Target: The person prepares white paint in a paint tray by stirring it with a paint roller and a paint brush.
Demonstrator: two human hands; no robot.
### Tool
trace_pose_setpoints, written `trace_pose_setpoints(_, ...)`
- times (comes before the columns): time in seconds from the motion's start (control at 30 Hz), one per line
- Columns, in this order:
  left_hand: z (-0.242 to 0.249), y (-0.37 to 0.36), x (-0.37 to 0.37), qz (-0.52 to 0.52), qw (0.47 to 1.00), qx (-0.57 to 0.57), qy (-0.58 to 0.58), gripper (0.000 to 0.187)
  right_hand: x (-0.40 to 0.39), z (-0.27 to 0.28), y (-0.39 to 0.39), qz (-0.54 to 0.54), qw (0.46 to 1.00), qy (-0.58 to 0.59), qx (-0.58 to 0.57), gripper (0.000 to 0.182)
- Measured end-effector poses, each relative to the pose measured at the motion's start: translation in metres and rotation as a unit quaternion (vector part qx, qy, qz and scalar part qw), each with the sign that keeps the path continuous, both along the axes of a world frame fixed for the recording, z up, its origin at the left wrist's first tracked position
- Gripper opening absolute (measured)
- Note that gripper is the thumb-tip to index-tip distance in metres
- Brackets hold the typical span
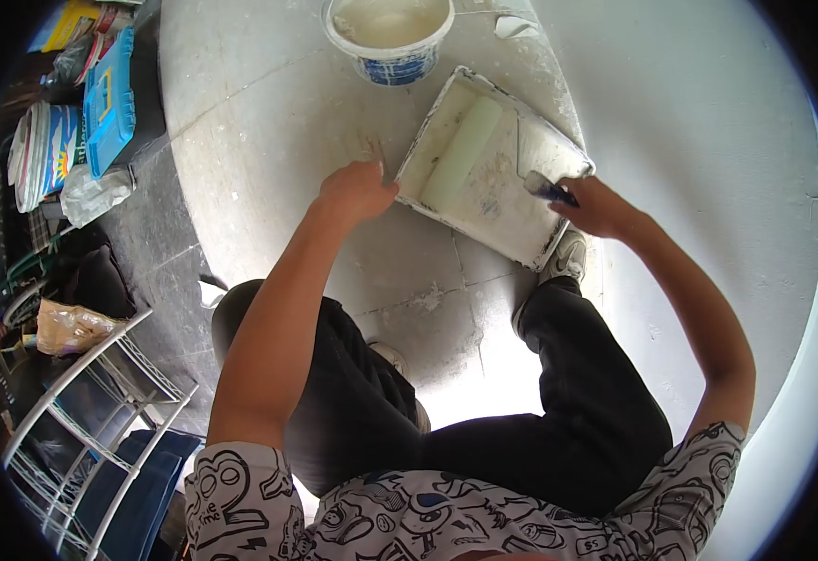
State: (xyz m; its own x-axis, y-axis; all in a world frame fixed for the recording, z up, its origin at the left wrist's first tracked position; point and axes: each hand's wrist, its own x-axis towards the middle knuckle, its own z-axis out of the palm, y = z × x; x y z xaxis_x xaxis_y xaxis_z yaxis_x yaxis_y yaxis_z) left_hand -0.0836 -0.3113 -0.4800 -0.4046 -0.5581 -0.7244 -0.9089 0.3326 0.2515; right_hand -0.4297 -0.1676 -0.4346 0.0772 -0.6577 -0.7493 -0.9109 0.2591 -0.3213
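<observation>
The right hand (599,208) has its fingers wrapped around the dark grip of the roller (465,154), pinching it at the right side of the tray (512,222). The roller lies inside the tray: its pale, long sleeve rests slantwise in the left half, and a thin wire frame runs from its far end across to the grip. The left hand (357,190) is at the tray's left corner, fingers curled in and thumb toward the rim; they reach the edge, but I cannot tell whether they pinch it. The tray sits at an angle on the floor (278,140), its inside coated with whitish paint and its rim marked with dark smudges. Beyond it, near but apart, stands a bucket (395,68), upright, with pale paint inside, drips down its side and a blue label. A white scrap (515,26) lies to the right of the bucket. On the right rises a pale wall (699,122), close to the tray's right corner. A light shoe (566,256) is just beside the tray's near corner, below a leg in black trousers (596,383). Well off to the left are a blue lid (109,107), a clear plastic bag (96,193) and, nearer the person, a white metal rack (109,454).
</observation>
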Motion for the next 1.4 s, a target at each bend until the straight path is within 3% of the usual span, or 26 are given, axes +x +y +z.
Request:
trace_pose_setpoints(0.13, -0.025, 0.009, 0.002, -0.008, 0.999, 0.025, 0.031, 0.053, 0.003, 0.004, 0.019, -0.148, 0.987, -0.027, 0.054, 0.042)
trace_pose_setpoints(0.27, -0.018, 0.018, -0.004, -0.018, 0.998, 0.052, 0.028, 0.052, 0.002, -0.043, 0.038, -0.097, 0.99, -0.012, -0.104, 0.046)
trace_pose_setpoints(0.4, -0.022, 0.014, -0.008, -0.023, 0.997, 0.063, 0.025, 0.049, 0.013, -0.036, 0.021, -0.094, 0.993, 0.018, -0.065, 0.048)
trace_pose_setpoints(0.5, -0.017, 0.011, -0.014, -0.029, 0.999, 0.036, -0.018, 0.044, 0.017, -0.015, 0.009, -0.081, 0.994, 0.067, -0.04, 0.048)
trace_pose_setpoints(0.63, -0.034, 0.013, -0.008, -0.04, 0.998, -0.036, 0.015, 0.035, 0.009, 0.01, 0.014, -0.059, 0.991, 0.106, -0.063, 0.048)
trace_pose_setpoints(0.73, -0.041, 0.01, -0.009, -0.054, 0.997, -0.059, 0.008, 0.028, 0.003, 0.034, 0.012, -0.05, 0.992, 0.112, -0.017, 0.049)
trace_pose_setpoints(0.83, -0.04, 0.01, -0.013, -0.044, 0.996, -0.078, 0.014, 0.025, 0.004, 0.034, 0.01, -0.081, 0.986, 0.142, 0.029, 0.05)
trace_pose_setpoints(1.4, -0.053, 0.01, -0.013, -0.039, 0.992, -0.115, 0.036, 0.024, 0.014, -0.013, 0.024, -0.071, 0.99, 0.091, -0.085, 0.055)
